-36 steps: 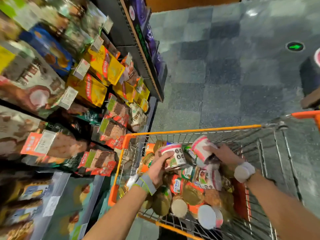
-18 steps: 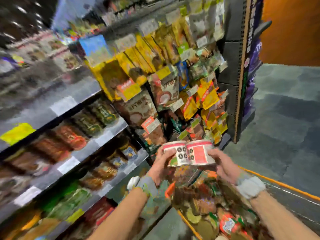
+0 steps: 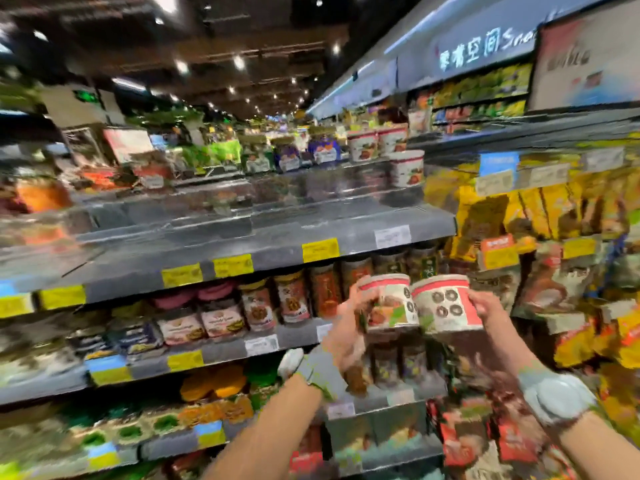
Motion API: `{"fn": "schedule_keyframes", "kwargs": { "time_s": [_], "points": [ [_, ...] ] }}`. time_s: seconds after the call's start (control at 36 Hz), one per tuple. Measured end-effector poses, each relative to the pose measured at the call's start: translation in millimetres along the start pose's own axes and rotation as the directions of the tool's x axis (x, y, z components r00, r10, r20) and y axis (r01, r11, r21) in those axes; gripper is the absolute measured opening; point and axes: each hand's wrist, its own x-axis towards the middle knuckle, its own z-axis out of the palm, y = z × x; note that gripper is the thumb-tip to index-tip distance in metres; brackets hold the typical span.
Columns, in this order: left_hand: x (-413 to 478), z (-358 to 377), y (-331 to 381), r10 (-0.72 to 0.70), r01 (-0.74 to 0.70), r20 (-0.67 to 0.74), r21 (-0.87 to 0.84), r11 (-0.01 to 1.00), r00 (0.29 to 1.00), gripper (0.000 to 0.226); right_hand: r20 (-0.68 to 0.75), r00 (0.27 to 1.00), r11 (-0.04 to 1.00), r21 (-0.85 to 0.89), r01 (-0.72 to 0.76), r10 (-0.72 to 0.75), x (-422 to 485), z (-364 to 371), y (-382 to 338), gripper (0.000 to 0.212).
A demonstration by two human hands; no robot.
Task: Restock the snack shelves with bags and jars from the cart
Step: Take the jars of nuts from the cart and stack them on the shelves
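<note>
I hold two round white snack jars with red rims side by side at chest height in front of the shelves. My left hand [image 3: 349,327] grips the left jar [image 3: 389,303]. The right jar [image 3: 445,304] sits in the grip of my right hand [image 3: 491,311]. Above them a grey shelf [image 3: 263,233] is mostly bare, with one matching jar [image 3: 407,168] at its right end. Two more matching jars [image 3: 375,143] stand on the shelf higher up. The cart is out of view. The frame is blurred by motion.
Jars fill the shelf [image 3: 214,351] behind my hands, and bags lie on the lower shelves. Yellow snack bags [image 3: 540,209] hang on the rack to the right. The aisle runs away to the upper left.
Both hands lifted the two jars out of the cart and up in front of the shelves. My view swung up from the cart to the shelving.
</note>
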Motion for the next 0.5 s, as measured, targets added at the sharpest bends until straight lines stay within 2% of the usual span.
{"fn": "schedule_keyframes", "kwargs": {
  "time_s": [0.03,0.08,0.17,0.22,0.31,0.36,0.42,0.44,0.5],
  "points": [
    [-2.1,-9.2,6.6,-0.009,0.01,0.031,-0.02,1.0,0.999,0.073,0.021,1.0,1.0,0.021,0.01,-0.01,3.5,7.3,1.3,0.045],
    [-4.1,-25.4,20.3,0.022,-0.022,0.007,0.0,1.0,1.0,0.077,0.083,0.996,0.999,0.027,0.025,-0.027,5.7,33.3,0.8,0.043],
    [-3.5,-43.0,32.0,0.18,-0.164,-0.065,0.202,0.966,0.982,0.082,0.186,0.978,0.996,0.017,0.091,-0.093,14.4,67.4,6.3,0.031],
    [-2.3,-51.8,38.2,0.224,-0.199,-0.053,0.291,0.936,0.973,0.079,0.224,0.963,0.989,0.022,0.149,-0.15,19.5,81.8,12.6,0.034],
    [-1.3,-67.3,51.8,0.204,-0.177,-0.08,0.257,0.95,0.976,0.085,0.274,0.943,0.981,0.001,0.196,-0.188,27.9,100.2,17.5,0.036],
    [-2.6,-76.2,64.4,0.179,-0.161,-0.082,0.183,0.97,0.98,0.069,0.269,0.945,0.98,-0.014,0.198,-0.188,29.6,116.6,15.3,0.034],
    [1.4,-86.8,72.6,0.107,-0.103,-0.047,0.066,0.992,0.993,0.055,0.235,0.953,0.976,-0.061,0.211,-0.192,37.6,127.1,11.5,0.051],
    [3.6,-90.1,77.2,0.082,-0.08,-0.04,0.033,0.996,0.996,0.055,0.254,0.944,0.965,-0.104,0.241,-0.209,37.4,135.4,7.8,0.053],
    [7.2,-91.3,86.7,0.066,-0.065,-0.027,0.038,0.997,0.997,0.064,0.204,0.959,0.962,-0.146,0.231,-0.199,41.9,142.1,2.3,0.05]
  ]
}}
